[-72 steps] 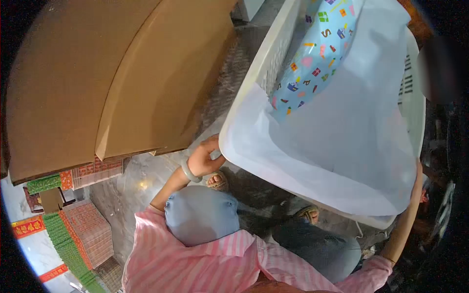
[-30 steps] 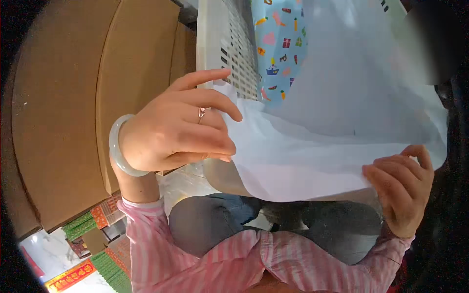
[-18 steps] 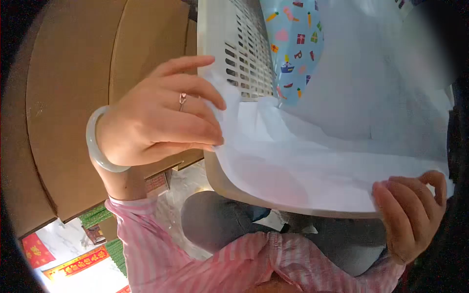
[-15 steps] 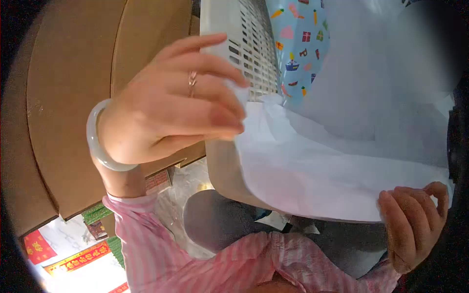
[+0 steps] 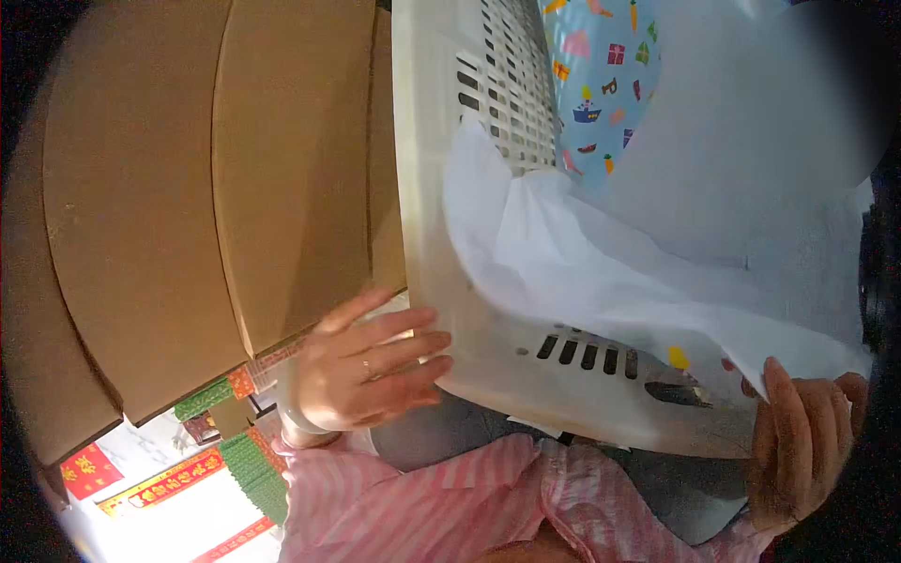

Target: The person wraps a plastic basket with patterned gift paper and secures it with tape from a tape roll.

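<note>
A white plastic basket (image 5: 419, 169) with slotted sides fills the right half of the view. White thin sheet material (image 5: 554, 253) lies crumpled inside it and over part of its near wall. My left hand (image 5: 380, 366), with a ring and a pale bangle, is beside the basket's near left corner, fingers spread and holding nothing. At the basket's near right corner, my right hand (image 5: 807, 436) has its fingers closed on the edge of the white sheet. A light blue patterned bag (image 5: 601, 103) is at the far side inside the basket.
Large brown cardboard boxes (image 5: 291, 169) stand to the left of the basket. Red and gold printed strips (image 5: 164, 483) and green textured pieces (image 5: 253, 474) show at the lower left. My knees in grey are below the basket.
My left hand has moved down and away from the sheet, its fingers now spread. The sheet has shifted inward, uncovering the near wall's slots and rim. My right hand remains at the sheet's edge.
</note>
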`<control>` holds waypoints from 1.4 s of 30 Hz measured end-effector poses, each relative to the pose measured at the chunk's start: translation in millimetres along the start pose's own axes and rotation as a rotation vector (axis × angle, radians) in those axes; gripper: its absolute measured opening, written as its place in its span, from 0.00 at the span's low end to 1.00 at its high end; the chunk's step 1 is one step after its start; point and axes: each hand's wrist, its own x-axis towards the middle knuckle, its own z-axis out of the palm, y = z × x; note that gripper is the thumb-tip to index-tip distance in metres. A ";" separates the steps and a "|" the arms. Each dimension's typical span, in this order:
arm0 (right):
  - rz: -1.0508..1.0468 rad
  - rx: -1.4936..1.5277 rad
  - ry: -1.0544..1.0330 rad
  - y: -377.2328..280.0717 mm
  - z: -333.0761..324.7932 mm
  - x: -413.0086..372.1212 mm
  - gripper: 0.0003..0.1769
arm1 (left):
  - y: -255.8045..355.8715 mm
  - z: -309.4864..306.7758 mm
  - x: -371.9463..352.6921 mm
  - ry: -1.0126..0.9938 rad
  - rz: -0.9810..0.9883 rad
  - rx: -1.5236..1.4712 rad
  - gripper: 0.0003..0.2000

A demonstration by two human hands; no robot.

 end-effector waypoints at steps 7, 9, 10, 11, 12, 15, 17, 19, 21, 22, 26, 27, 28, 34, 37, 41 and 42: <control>-0.014 -0.018 -0.017 -0.1 -8.2 1.5 0.17 | 4.5 10.6 16.8 -0.213 0.043 0.012 0.14; -0.043 -0.051 -0.006 -1.9 -8.8 -3.4 0.16 | 3.6 19.3 13.5 -0.213 0.039 0.034 0.14; -0.043 -0.051 -0.009 -4.1 -7.4 -5.3 0.15 | 3.0 23.2 11.3 -0.212 0.035 0.048 0.14; -0.043 -0.050 -0.010 -6.4 -6.1 -7.0 0.15 | 3.5 24.9 9.6 -0.210 0.031 0.065 0.14; -0.041 -0.065 -0.002 -9.5 -6.1 -7.5 0.15 | 4.0 26.7 8.0 -0.208 0.027 0.081 0.14; -0.065 -0.048 0.047 -16.3 -11.1 -8.4 0.14 | 3.3 31.1 5.3 -0.192 0.023 0.080 0.14; -0.122 -0.094 0.122 -18.3 -15.9 -15.5 0.14 | 1.6 28.5 1.7 -0.178 0.011 0.034 0.14; -0.296 -0.079 0.299 -14.3 -15.0 -32.8 0.12 | -2.7 23.1 -4.4 -0.162 -0.026 -0.051 0.14; -0.176 -0.063 0.480 -6.5 -8.9 -63.6 0.10 | -7.5 16.5 -7.5 -0.144 -0.068 -0.150 0.15; -0.117 -0.088 0.692 3.1 -3.0 -74.8 0.09 | -7.7 17.0 -6.8 -0.143 -0.099 -0.191 0.15; 0.456 -0.123 1.176 81.8 50.7 -140.6 0.14 | 15.6 6.4 16.9 -0.154 -0.236 -0.172 0.17; 0.720 -0.038 1.067 102.5 75.1 -167.4 0.17 | 12.6 4.3 13.3 -0.209 -0.225 -0.226 0.18; 0.942 0.037 0.885 121.7 102.2 -193.5 0.20 | 15.3 -0.6 15.2 -0.242 -0.193 -0.244 0.19; 0.912 0.221 0.310 167.2 262.3 -272.6 0.31 | 40.6 -1.1 26.6 -0.101 -0.560 -0.282 0.19; 1.065 0.238 0.321 164.8 285.7 -241.3 0.33 | 30.4 -2.4 42.6 -0.105 -0.404 -0.052 0.19; 1.081 0.224 0.273 157.0 293.8 -257.6 0.33 | 24.9 2.6 31.6 -0.099 -0.203 0.160 0.16; 1.065 0.235 0.268 158.5 297.6 -260.9 0.32 | 21.1 6.1 27.6 -0.037 -0.180 0.170 0.15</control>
